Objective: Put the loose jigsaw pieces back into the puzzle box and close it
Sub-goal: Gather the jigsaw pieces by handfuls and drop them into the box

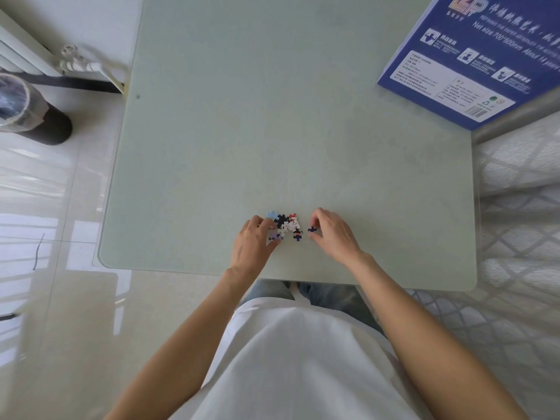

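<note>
A small cluster of loose jigsaw pieces (285, 225) lies near the front edge of the pale green table (272, 116). My left hand (254, 241) rests on the cluster's left side, its fingers curled over a few pieces. My right hand (331, 231) is just to the right of the cluster, thumb and fingers curved around a single dark blue piece (312, 229) without clearly touching it. The blue puzzle box (472, 53) sits shut at the table's far right corner, far from both hands.
A metal rail (515, 116) and a patterned quilted bed surface (521, 192) border the table's right side. A bin with a plastic liner (21, 104) and radiator pipes (78, 65) stand on the tiled floor to the left.
</note>
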### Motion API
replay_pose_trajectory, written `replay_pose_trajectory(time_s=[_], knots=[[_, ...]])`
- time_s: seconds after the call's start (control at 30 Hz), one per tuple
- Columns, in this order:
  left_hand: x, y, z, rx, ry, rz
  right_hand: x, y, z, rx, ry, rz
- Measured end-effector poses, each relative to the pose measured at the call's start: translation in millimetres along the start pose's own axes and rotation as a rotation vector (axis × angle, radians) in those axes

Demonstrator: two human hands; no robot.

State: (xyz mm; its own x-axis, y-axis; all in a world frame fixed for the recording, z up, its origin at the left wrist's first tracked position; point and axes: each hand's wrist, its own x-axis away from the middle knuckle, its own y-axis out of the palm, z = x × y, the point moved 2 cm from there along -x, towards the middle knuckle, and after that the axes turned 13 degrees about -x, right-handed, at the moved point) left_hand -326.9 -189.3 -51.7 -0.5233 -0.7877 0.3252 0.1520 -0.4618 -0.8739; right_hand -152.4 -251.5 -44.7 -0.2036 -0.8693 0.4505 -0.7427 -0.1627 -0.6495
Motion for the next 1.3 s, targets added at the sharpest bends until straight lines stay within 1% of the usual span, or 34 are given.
replay_pose_trajectory(time_s=[0.1,0.17,0.37,0.43,0.53,0.6,0.7,0.8,0.87,0.97,1.1,1.3], knots=[[0,1,1,-0.002,-0.005,-0.026,5,6,-5,-0.172,0.053,-0.049],[-2,1,1,0.002,-0.013,-0.049,4,12,-9,-0.203,0.086,-0.031],[-7,1,3,-0.029,-0.022,-0.110,2,18,-17,0.044,0.065,0.109],[-6,1,4,-0.057,-0.033,-0.113,3,20,-19,0.053,0.110,0.117],[-5,-1,6,-0.124,-0.042,-0.123,-2,20,-22,0.090,0.153,0.076],[-5,-2,7,-0.159,-0.037,-0.123,-4,20,-23,0.115,0.141,0.050],[-3,-3,7,-0.132,-0.029,-0.106,-1,22,-24,0.108,0.110,0.065],[-3,-4,4,-0.072,-0.017,-0.038,-5,21,-26,0.084,0.008,0.075],[-5,-7,2,-0.040,-0.001,0.013,-13,18,-30,0.091,-0.075,0.044],[-11,-8,-2,0.000,0.013,0.006,-22,20,-35,0.127,-0.144,-0.023],[-11,-4,3,0.001,0.058,-0.034,-23,28,-40,0.120,-0.155,-0.063],[-6,3,3,0.043,0.022,-0.026,-22,32,-39,0.081,-0.131,-0.077]])
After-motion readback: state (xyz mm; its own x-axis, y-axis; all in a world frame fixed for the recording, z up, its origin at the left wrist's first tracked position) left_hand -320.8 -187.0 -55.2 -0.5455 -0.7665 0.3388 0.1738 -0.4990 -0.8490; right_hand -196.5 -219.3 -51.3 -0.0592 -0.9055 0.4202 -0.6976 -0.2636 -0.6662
